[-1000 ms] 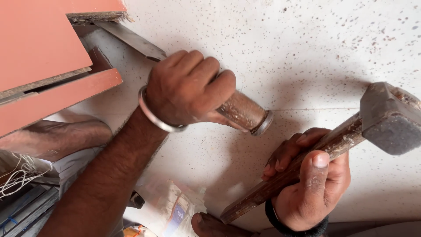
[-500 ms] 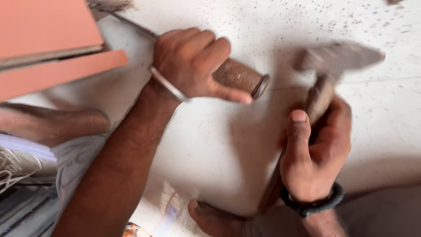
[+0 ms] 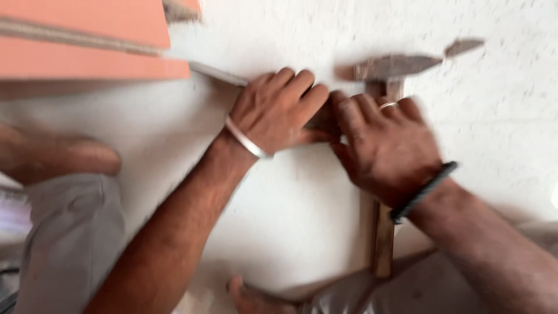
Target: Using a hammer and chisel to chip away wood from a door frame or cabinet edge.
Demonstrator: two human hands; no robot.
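My left hand point(image 3: 279, 110), with a metal bangle on the wrist, is closed round a steel chisel point(image 3: 216, 73). Its flat blade runs up-left under the edge of the orange tiles point(image 3: 87, 35). My right hand point(image 3: 386, 148), with a ring and a black wristband, lies palm down against the left hand, its fingers over the chisel's hidden rear end. A hammer point(image 3: 395, 67) lies under that palm, head at the top and wooden handle point(image 3: 381, 244) pointing toward me. Motion blur hides whether the right fingers grip anything.
The work is on a white speckled floor point(image 3: 290, 221). Stacked orange tiles fill the upper left. A bare foot point(image 3: 58, 157) and a grey trouser leg point(image 3: 70, 238) are at the left, with toes point(image 3: 250, 296) at the bottom. A small dark chip point(image 3: 462, 46) lies beside the hammer head.
The right hand has swung the hammer from the right into an upright line and slid up the handle to meet the left hand. The left hand has kept hold of the chisel.
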